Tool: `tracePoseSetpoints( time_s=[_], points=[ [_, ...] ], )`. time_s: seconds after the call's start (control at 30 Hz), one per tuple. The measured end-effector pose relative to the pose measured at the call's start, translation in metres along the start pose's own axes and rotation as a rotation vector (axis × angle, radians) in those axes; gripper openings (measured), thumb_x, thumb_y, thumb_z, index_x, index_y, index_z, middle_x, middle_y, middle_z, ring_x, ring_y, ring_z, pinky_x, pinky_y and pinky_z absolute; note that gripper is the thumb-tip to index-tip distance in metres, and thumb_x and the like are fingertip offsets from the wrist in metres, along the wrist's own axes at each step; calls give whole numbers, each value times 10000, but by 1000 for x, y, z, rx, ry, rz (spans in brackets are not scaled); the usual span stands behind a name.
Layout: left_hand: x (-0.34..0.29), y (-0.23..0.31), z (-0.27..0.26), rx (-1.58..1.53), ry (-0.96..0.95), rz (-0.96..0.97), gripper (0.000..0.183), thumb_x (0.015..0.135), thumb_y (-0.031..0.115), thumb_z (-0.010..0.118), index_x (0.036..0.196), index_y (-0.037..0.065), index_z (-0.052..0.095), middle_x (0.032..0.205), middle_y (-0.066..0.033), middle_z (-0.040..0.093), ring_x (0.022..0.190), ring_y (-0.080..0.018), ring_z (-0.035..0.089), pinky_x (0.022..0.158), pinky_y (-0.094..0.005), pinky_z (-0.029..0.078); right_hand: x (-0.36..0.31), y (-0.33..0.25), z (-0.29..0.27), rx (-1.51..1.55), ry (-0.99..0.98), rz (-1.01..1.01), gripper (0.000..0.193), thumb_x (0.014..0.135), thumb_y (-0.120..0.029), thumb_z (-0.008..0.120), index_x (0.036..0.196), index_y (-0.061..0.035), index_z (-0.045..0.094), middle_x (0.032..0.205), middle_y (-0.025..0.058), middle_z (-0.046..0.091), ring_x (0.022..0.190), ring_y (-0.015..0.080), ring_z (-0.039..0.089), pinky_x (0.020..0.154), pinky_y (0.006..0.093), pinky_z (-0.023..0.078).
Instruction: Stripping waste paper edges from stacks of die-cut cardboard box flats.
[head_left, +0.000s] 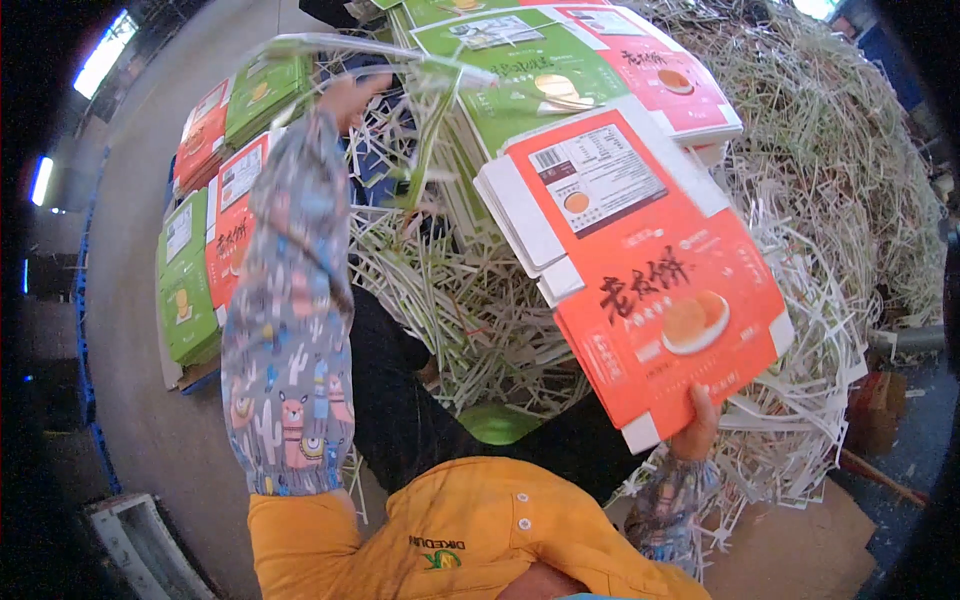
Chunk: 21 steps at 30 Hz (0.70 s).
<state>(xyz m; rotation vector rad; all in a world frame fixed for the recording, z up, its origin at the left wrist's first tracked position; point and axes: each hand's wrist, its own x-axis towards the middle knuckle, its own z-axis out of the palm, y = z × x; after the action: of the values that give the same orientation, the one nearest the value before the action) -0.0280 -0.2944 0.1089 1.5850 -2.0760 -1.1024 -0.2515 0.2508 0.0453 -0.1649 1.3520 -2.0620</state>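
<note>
My right hand [697,425] grips the near edge of a stack of flat orange-red printed carton blanks [640,250], its thumb on top and the other fingers hidden underneath. The stack lies tilted, its far part against piles of green carton blanks [515,85]. Farther off on the left, my left hand [352,100] is raised beside those green piles. White and green paper offcut strips [430,125] hang or fly around it, blurred by motion. Whether its fingers hold any of the strips is unclear.
A large heap of shredded paper strips [820,150] rises at the right, and more trimmings [480,310] lie before my knees. Stacks of green [185,290] and red blanks [235,215] stand on the left. A grey frame-like object [145,545] lies on the floor at lower left.
</note>
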Motion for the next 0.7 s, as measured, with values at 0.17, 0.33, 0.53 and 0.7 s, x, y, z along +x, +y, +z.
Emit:
tracePoseSetpoints(
  time_s=[0.17,0.33,0.53,0.7],
  points=[
    [-110,-76,67,-90,323,409,291,736,290,630,747,14,541,670,-49,558,619,-116,506,563,-262,420,-19,17,30,48,85,54,429,795,-79,501,1193,-12,357,1117,109,484,1012,230,504,859,372,423],
    [-254,-36,176,-1247,-600,-316,359,829,296,537,1074,54,435,948,-68,544,790,-164,568,654,-328,504,-42,37,45,55,72,-5,407,800,-70,494,1184,-18,367,1113,108,486,1024,227,496,859,370,422],
    [-280,-4,235,-1415,-216,-107,366,773,12,562,1086,18,373,1022,-102,515,898,-183,547,750,-320,485,-56,37,52,65,-12,264,365,815,-113,508,1145,5,406,1070,127,525,949,218,539,810,346,453],
    [-273,-24,230,-1471,-318,-79,363,763,-64,512,1085,7,359,1044,-113,503,912,-182,542,786,-315,474,-49,-38,46,-741,-829,830,244,850,-128,493,1039,27,499,826,125,604,705,187,604,620,293,499]
  ],
)
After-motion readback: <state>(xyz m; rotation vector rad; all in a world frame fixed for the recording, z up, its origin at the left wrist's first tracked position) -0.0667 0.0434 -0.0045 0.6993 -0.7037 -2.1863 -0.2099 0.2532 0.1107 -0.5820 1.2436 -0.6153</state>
